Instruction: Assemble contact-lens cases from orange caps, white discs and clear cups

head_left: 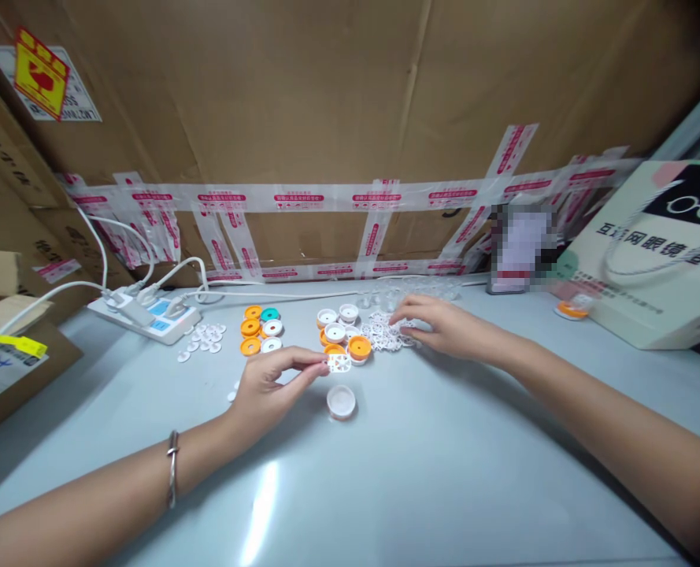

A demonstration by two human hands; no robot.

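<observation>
My left hand (279, 378) pinches a small flat white openwork piece (340, 363) between thumb and fingertips. Just below that piece, a round white cap-like part (341, 401) sits on the table. My right hand (435, 323) is at a pile of similar white openwork pieces (383, 332); its thumb and forefinger are apart, with the fingertips at the pile's edge. Left of this pile stands a cluster of round white and orange parts, one of them an orange ring-like part (360, 347). Farther left are stacked orange, white and teal round parts (251, 326).
Small white discs (208, 337) lie beside a power strip (149, 313) with plugged-in cables. Clear plastic pieces (412, 290) sit at the back. A large taped cardboard box (302, 102) walls off the rear. A paper bag (650, 260) and a blurred-out phone-like object (520, 248) stand right.
</observation>
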